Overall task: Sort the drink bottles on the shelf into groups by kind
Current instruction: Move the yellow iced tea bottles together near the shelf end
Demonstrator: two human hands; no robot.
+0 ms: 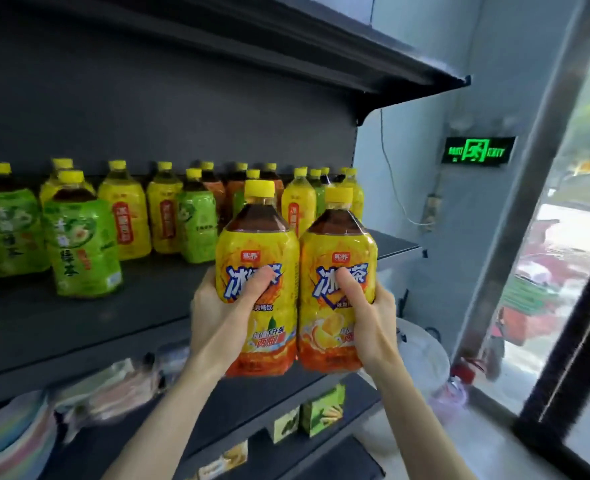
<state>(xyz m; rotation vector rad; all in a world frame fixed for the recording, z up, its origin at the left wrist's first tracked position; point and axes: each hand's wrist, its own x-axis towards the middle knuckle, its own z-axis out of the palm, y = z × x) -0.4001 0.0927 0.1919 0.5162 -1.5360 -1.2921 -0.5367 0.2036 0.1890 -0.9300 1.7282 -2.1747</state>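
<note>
I hold two yellow iced-tea bottles upright, side by side, in front of the dark shelf (120,327). My left hand (224,306) grips the left iced-tea bottle (257,251). My right hand (366,317) grips the right iced-tea bottle (338,258). Both bottles hang just off the shelf's front edge. On the shelf stand green-tea bottles (82,237) at the left, yellow pear-drink bottles (124,216) in the middle, and several mixed green, yellow and orange bottles (196,223) behind my hands.
An upper shelf (286,46) overhangs the bottles. Lower shelves hold packets (113,389) and green boxes (321,410). A wall with a lit exit sign (477,150) is to the right, beside a glass door (563,271). The shelf's right end (397,244) is bare.
</note>
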